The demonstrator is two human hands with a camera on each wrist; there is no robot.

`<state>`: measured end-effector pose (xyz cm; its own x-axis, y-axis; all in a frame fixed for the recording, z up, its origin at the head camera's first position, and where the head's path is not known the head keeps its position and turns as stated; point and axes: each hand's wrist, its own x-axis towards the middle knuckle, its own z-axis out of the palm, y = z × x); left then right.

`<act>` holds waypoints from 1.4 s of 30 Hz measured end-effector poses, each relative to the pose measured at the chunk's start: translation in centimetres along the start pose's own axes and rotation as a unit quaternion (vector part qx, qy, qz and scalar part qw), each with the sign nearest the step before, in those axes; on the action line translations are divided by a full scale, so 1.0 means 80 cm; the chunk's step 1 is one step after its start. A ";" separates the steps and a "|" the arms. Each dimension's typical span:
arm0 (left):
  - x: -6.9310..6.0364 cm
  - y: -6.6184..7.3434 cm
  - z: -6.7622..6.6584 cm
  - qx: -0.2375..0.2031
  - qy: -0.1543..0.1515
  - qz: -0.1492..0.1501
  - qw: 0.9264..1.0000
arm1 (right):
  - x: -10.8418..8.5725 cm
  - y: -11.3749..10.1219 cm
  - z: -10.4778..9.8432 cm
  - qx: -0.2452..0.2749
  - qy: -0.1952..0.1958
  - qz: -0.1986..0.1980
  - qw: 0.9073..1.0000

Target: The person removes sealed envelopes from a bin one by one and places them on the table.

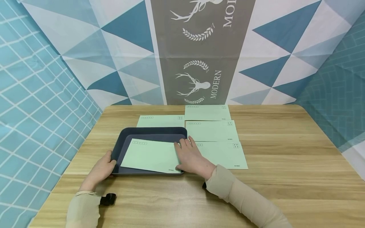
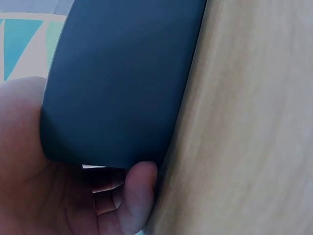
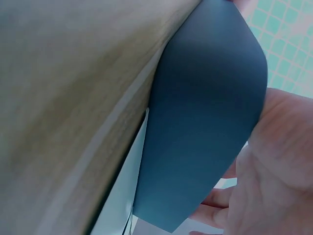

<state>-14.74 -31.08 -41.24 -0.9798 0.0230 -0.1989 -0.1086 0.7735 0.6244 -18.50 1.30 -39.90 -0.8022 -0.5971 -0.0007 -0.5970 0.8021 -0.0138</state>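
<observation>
A dark blue-grey tray lies on the table. My left hand grips its left end, thumb near the rim and curled fingers low against the outer wall. A pale green envelope lies slightly askew in the tray, its right end near the right rim. Over that end reaches my right hand, thumb at the lower corner and index finger at the upper one, holding it. In the right wrist view this hand passes over the tray wall, which partly hides the fingers.
Behind the tray lies another green envelope, partly covered. To the right, three envelopes form a column: a far one, a middle one and a near one. Patterned cloth hangs behind the wooden table.
</observation>
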 end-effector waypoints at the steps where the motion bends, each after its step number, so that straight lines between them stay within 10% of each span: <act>1: 0.000 0.001 0.000 -0.001 0.000 -0.001 1.000 | -0.001 0.000 0.000 0.000 0.007 -0.001 1.000; 23: 0.000 -0.002 0.001 -0.008 0.004 -0.004 1.000 | -0.002 0.005 0.000 0.066 0.158 -0.023 0.985; 42: 0.002 0.001 0.000 0.002 -0.013 -0.015 1.000 | -0.001 0.013 -0.005 0.288 0.125 0.031 0.949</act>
<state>-14.89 -31.06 -41.21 -0.9713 0.0169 -0.2373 -0.1368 0.7765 0.6150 -19.10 2.19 -39.55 -0.8557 -0.4697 0.2170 -0.5025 0.6543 -0.5652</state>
